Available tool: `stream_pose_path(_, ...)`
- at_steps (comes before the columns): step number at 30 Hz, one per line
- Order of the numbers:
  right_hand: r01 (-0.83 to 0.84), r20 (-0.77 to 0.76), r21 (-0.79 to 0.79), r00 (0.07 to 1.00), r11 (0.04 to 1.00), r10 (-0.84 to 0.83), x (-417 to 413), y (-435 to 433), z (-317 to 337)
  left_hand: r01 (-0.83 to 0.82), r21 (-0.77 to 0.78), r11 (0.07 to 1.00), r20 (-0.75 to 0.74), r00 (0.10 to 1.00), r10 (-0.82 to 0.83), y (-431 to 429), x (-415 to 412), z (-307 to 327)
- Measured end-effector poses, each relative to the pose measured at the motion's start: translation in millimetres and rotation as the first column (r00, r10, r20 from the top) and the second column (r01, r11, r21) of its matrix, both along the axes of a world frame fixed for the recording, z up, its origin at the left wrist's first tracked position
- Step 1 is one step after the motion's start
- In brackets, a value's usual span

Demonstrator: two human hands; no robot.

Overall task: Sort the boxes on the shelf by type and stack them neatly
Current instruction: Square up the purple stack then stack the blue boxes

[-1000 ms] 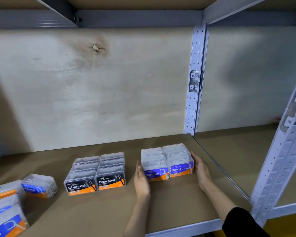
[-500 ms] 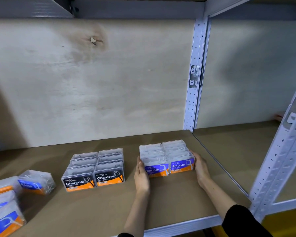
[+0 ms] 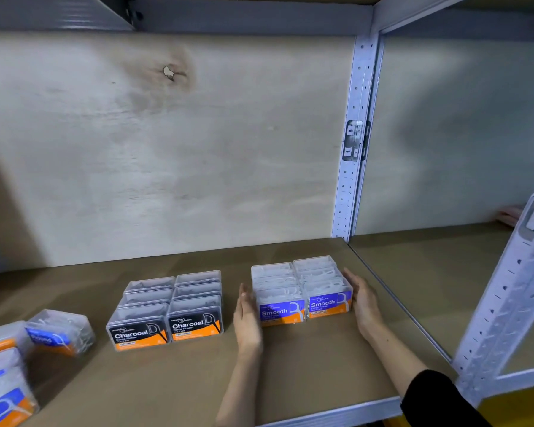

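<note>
The left hand (image 3: 247,318) and right hand (image 3: 363,300) stay flat against the Smooth boxes (image 3: 302,291) between them, fingers straight. Nothing moved, so this pile looks neat now.

The brown board shelf (image 3: 305,365) before me carries clear plastic black-labelled Charcoal boxes (image 3: 167,309), purple-labelled Smooth boxes (image 3: 301,291) beside them, and loose blue-and-orange boxes (image 3: 59,331) at its left end.

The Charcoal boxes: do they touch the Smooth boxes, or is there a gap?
Apart. The head view shows bare shelf between the Charcoal boxes and the Smooth boxes, and the left hand lies in that gap.
</note>
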State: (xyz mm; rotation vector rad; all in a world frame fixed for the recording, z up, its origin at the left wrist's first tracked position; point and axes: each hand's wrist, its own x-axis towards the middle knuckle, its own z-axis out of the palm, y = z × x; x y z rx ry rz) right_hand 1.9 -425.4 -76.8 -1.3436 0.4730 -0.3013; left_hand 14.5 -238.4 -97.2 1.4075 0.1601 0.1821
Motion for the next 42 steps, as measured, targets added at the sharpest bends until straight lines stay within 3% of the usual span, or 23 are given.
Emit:
stream_pose_path(19, -0.107, -0.02, -0.013, 0.994, 0.994, 0.107, 18.7, -5.4, -7.3, 0.067, -0.014, 0.998, -0.065, 0.996, -0.067, -4.8, 23.2, -3.7)
stream_pose_path(33, -0.008, 0.035, -0.012, 0.999, 1.0, 0.008, 4.7, -5.6, -5.2, 0.066, -0.034, 0.997, -0.065, 0.996, -0.069, 3.4, 15.2, -3.3)
stream_pose_path(42, 0.066, 0.068, 0.011, 0.995, 0.998, -0.067, -27.4, -2.7, -6.6, 0.086, 0.068, 0.994, -0.03, 0.996, -0.084, 13.8, -19.1, 0.6)
